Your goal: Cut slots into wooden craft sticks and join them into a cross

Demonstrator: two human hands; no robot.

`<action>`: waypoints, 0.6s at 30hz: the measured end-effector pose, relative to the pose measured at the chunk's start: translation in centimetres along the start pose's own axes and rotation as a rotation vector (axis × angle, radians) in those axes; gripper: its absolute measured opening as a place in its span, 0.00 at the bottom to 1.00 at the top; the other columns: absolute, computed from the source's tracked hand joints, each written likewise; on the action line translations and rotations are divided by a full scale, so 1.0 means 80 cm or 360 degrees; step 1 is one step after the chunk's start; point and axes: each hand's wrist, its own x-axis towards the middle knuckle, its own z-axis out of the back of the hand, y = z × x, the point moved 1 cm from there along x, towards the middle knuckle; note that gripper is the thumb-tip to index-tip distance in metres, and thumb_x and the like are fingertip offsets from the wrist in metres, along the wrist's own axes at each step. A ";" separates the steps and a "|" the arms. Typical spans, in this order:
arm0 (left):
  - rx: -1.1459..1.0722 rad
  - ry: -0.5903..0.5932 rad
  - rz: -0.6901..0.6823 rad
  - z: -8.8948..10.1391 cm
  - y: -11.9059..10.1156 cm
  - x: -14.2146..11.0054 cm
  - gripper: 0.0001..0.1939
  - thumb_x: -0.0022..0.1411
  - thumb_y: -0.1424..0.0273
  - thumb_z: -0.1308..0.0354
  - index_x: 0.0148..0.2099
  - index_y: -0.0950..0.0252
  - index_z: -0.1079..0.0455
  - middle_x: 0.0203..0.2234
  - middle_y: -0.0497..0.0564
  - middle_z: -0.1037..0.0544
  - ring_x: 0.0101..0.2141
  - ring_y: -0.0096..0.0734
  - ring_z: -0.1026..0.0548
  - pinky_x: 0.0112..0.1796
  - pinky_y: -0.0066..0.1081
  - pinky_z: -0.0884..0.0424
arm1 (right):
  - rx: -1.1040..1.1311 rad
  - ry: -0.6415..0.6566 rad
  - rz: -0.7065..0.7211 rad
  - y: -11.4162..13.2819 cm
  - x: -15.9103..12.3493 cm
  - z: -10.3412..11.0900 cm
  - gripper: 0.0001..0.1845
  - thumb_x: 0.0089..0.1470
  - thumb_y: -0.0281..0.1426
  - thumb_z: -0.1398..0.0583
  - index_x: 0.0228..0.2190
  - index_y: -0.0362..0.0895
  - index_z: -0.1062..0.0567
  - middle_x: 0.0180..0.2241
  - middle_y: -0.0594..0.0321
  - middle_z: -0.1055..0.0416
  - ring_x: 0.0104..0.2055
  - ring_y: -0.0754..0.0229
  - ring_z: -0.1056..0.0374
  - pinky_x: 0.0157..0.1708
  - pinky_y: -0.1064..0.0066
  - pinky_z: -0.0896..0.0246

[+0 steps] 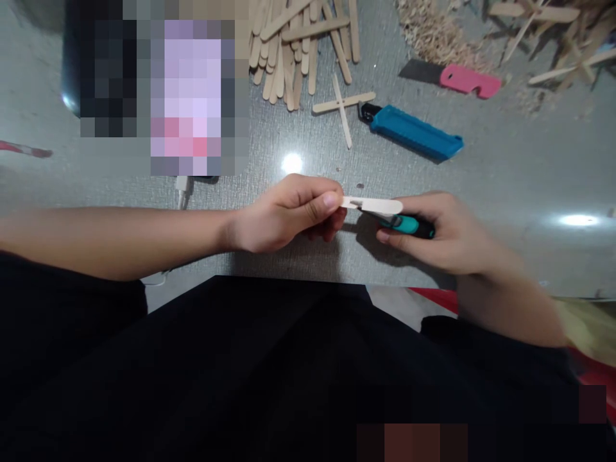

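Observation:
My left hand point(298, 208) pinches one end of a pale wooden craft stick point(385, 205) between thumb and fingers. The stick points right and has a narrowed, cut section near my fingertips. My right hand point(447, 231) is closed around a teal and black utility knife point(409, 224), its blade touching or very near the cut section; the exact contact is hard to make out. Both hands are above the grey table point(279, 263), close to its front edge.
Behind the hands lie a blue cutter point(416, 133), a pink-handled blade point(469, 80) and two crossed sticks point(341, 102). A craft stick pile point(293, 51), wood shavings point(433, 32) and more crossed sticks point(534, 11) lie farther back. At left, a white cable point(181, 186) meets a blurred-out device.

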 end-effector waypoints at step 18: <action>-0.0038 -0.0065 0.0079 0.001 -0.005 0.002 0.33 0.73 0.40 0.33 0.31 0.65 0.23 0.24 0.55 0.19 0.24 0.27 0.24 0.28 0.29 0.27 | -0.0145 -0.0260 0.0065 -0.011 0.001 -0.006 0.07 0.66 0.41 0.32 0.37 0.53 0.16 0.29 0.63 0.21 0.30 0.52 0.27 0.33 0.56 0.33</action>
